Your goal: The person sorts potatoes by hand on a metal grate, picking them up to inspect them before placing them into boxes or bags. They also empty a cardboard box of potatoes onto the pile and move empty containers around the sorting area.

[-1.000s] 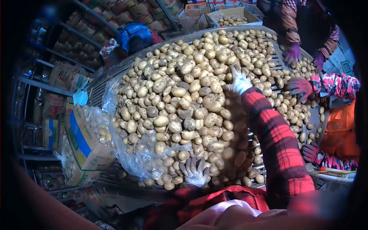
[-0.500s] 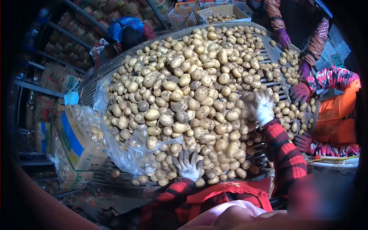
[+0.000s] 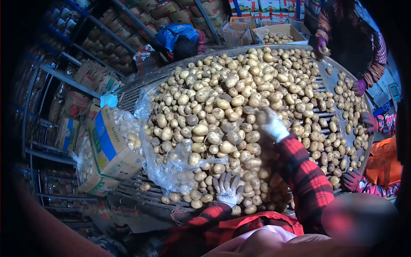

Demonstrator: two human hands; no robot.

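Although potatoes [image 3: 222,104] hide most of the slatted tabletop [image 3: 141,88], its bars show around the heap; the potatoes are smooth, rounded and smudged with dirt. At the heap's near edge, the gloved left hand [image 3: 229,189] rests with fingers spread wide. Near the middle, the gloved right hand [image 3: 273,125] is blurred, and whether it grips a potato cannot be told. Crinkled clear plastic [image 3: 167,173] veils some potatoes at left, beside a printed cardboard carton [image 3: 113,141]. At right, dark vignetting cuts off a co-worker whose gloved hand [image 3: 352,180] shows.
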